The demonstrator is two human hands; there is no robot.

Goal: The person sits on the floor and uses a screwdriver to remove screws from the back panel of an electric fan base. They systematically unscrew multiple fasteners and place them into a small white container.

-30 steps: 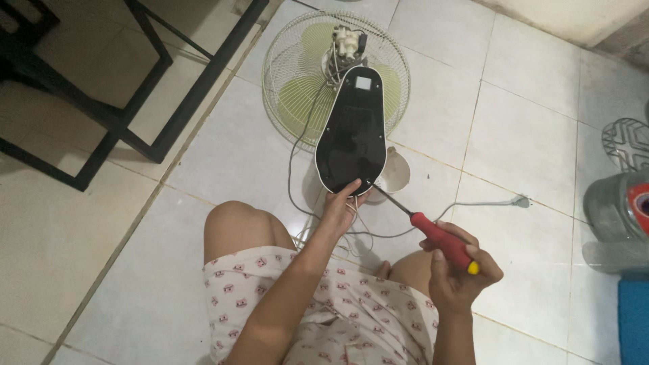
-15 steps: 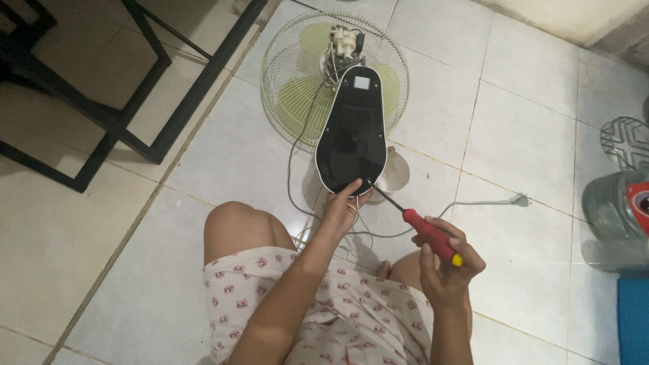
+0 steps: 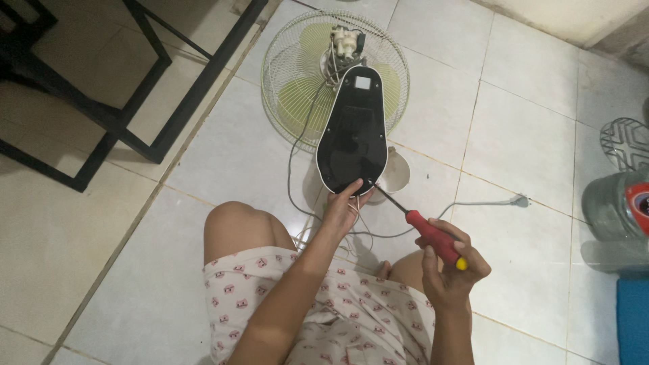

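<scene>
Right hand (image 3: 449, 267) wrapped around red screwdriver (image 3: 433, 236), tip now nudged in closer to black fan base (image 3: 353, 132) at its 5 o'clock edge, left hand (image 3: 343, 206) pinching lower rim steady.

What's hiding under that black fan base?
Under the black fan base show the green-bladed fan cage, a white cup-shaped part and grey cord. Whatever lies directly beneath stays covered.

I cannot see the screwdriver (image 3: 424, 228) tip behind the fan base (image 3: 353, 132); the water jug (image 3: 618, 213) and shoe (image 3: 627, 143) are cropped at the right edge.
</scene>
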